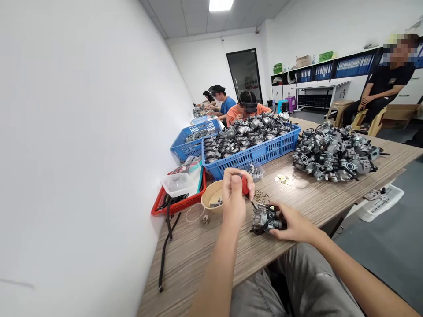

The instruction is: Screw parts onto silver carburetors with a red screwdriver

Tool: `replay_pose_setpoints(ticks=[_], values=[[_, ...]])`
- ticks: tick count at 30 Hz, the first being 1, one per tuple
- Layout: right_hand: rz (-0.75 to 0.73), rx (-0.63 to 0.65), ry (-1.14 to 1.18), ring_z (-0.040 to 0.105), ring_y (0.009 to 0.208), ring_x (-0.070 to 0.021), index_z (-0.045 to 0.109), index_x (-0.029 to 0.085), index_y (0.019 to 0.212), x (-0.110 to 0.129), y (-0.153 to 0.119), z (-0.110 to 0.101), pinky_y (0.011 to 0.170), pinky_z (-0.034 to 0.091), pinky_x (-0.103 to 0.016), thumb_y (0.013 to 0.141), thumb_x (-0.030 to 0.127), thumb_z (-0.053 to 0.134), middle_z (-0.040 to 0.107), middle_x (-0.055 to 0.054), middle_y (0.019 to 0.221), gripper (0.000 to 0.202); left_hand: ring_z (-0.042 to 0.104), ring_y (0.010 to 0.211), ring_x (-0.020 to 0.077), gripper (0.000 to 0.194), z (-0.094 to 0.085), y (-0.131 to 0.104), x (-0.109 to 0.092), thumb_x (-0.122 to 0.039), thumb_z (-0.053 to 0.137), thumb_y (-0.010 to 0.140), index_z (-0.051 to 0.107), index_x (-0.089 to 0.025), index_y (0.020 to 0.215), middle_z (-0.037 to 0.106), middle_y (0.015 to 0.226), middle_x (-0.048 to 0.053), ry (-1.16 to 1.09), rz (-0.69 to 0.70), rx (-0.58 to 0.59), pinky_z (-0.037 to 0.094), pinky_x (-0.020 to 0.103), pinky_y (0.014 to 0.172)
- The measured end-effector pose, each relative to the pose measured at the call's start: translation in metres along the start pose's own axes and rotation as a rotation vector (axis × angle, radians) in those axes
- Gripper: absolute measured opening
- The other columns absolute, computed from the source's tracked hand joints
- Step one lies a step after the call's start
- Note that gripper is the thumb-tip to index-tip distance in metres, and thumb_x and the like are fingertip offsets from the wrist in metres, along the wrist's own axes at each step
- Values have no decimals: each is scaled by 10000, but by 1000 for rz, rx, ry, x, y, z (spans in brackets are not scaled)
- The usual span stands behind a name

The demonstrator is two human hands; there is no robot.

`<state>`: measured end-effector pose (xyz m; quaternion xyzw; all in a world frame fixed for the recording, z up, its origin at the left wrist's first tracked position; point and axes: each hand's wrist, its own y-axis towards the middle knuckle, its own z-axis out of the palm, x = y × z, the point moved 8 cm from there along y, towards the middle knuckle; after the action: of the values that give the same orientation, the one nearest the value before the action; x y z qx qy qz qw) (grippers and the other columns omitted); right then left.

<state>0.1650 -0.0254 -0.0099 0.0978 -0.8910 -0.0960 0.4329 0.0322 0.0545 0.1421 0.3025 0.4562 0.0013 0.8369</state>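
A metal carburetor (261,216) with black hoses lies on the wooden table near its front edge. My right hand (291,222) grips it from the right side, thumb low and fingers over the back. Above it, my left hand (236,189) is closed around the red handle of a screwdriver (245,185). The screwdriver's dark shaft slants down to the top of the carburetor; its tip is too small to make out. Just behind the carburetor lies a small heap of brass-coloured screws (261,196).
A blue crate (251,156) full of carburetors stands behind my hands, with a loose carburetor pile (333,154) to its right. Leftward are a beige bowl (206,196), a red tray (176,204) and black hoses (163,259). Co-workers sit beyond; a white wall borders the left.
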Motion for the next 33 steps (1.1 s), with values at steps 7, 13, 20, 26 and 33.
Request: replay_pose_setpoints(ticks=[7,13,20,26,33], values=[[-44,-21,5,682,1071,-266,498,216,1443,1,1,-2,916,528,-390,790,389,759,691,-115,1284,724,350,388,58,546,10,11,14,-766,664,847,542,-233,868,461,574,-89,125,0,-19,255,163,350],[-54,-40,-29,702,1031,-265,487,209,1457,-5,1,-2,908,528,-393,806,427,758,705,-120,1272,738,576,590,110,555,9,8,12,-753,682,842,626,-202,881,594,697,-15,265,72,-53,439,204,501],[-81,-66,-65,677,1122,-278,504,202,1458,-13,0,0,978,539,-471,882,461,759,674,-125,1314,681,468,500,90,582,-2,8,12,-794,662,819,506,-245,931,502,668,-81,354,146,-191,365,203,460],[-114,-85,-82,676,1102,-246,590,189,1367,-14,0,1,962,575,-484,998,452,666,658,-98,1292,459,599,652,145,571,7,4,8,-770,621,873,616,-200,909,606,737,-4,459,139,-105,502,260,587],[-128,-87,-112,684,1074,-235,599,184,1352,-15,1,5,936,589,-465,1002,438,668,667,-92,1267,438,487,554,95,429,5,9,17,-603,602,989,582,-175,997,532,729,-47,444,143,-149,418,228,517]])
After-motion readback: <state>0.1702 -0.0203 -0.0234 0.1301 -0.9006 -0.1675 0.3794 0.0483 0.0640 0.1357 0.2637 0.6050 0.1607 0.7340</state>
